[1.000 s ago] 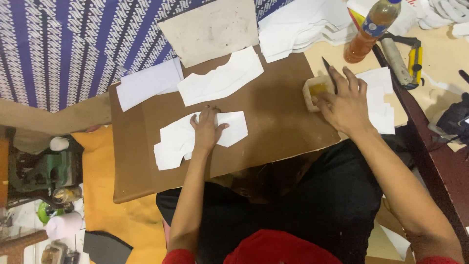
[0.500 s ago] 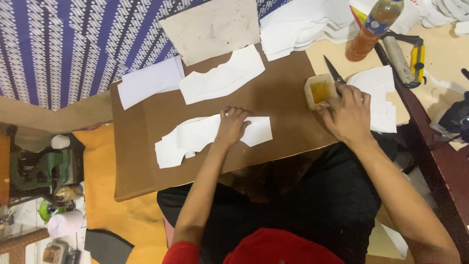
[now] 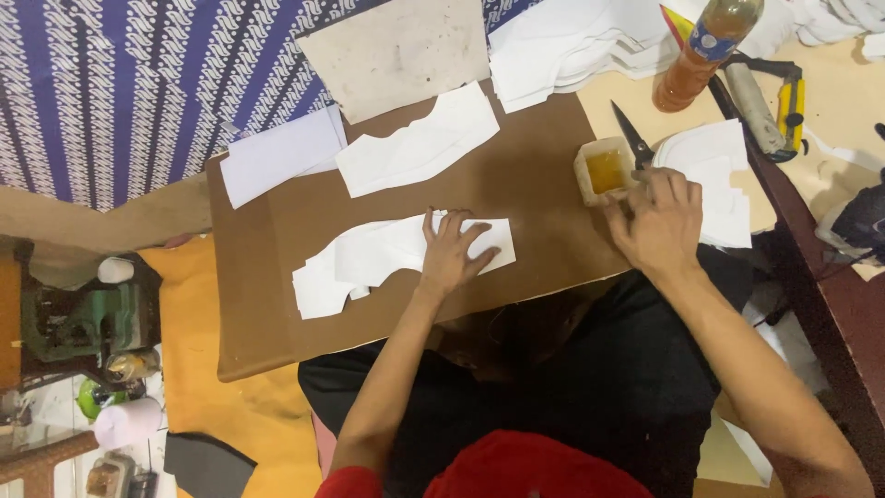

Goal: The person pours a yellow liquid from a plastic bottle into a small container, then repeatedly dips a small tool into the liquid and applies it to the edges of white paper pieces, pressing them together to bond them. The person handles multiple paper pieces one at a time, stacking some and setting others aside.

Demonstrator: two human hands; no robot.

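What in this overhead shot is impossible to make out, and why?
- Head view: right hand fingertips beside the small tub of yellow liquid; whether they hold anything is hidden by the hand itself.
- Left hand covers part of the white cut piece.
- Scissors: handles are hidden behind the right hand.
- Bottle: its top is cut off by the frame edge.

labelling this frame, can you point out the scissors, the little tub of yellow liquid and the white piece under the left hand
scissors (image 3: 632, 134): head view, on the dark blades.
tub of yellow liquid (image 3: 606, 170): head view, on the yellow liquid inside.
white piece (image 3: 369, 254): head view, on its bare middle, beside the left hand (image 3: 452, 254).
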